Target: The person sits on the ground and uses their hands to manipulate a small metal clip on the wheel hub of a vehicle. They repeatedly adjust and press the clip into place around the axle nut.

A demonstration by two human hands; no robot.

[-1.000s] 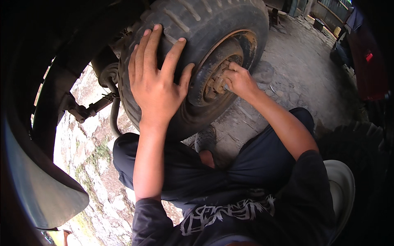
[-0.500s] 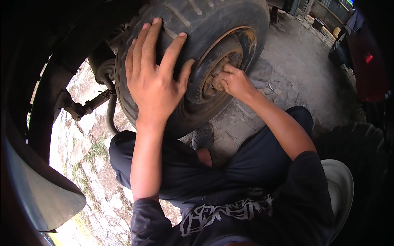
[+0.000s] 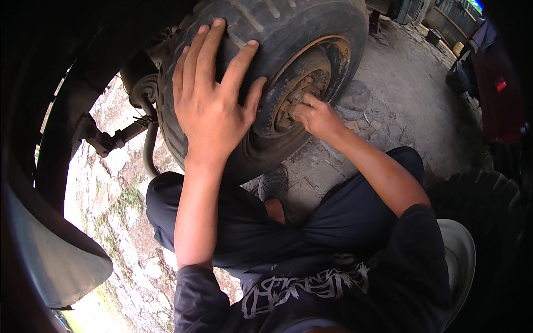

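Observation:
A large black tyre (image 3: 311, 39) on a rusty steel rim (image 3: 337, 46) stands in front of me under a vehicle's wheel arch. My left hand (image 3: 215, 111) lies flat on the tread and shoulder of the tyre, fingers spread. At the wheel's centre, my right hand (image 3: 318, 116) has its fingers curled together at the hub (image 3: 288, 108), among the rusty wheel nuts. Whatever the right fingers grip is hidden by the hand; it may be a nut, but I cannot make it out.
A dark hose (image 3: 150, 147) and a metal rod (image 3: 125, 136) sit left of the tyre. A grey fender edge (image 3: 66, 266) curves at lower left. Loose stones (image 3: 355, 95) lie on the ground right of the wheel. Another tyre (image 3: 477, 194) and a pale round object (image 3: 459, 250) are at right.
My right hand has turned slightly at the hub, its fingers shifting a little. The left hand stays on the tyre. The whole view has moved slightly.

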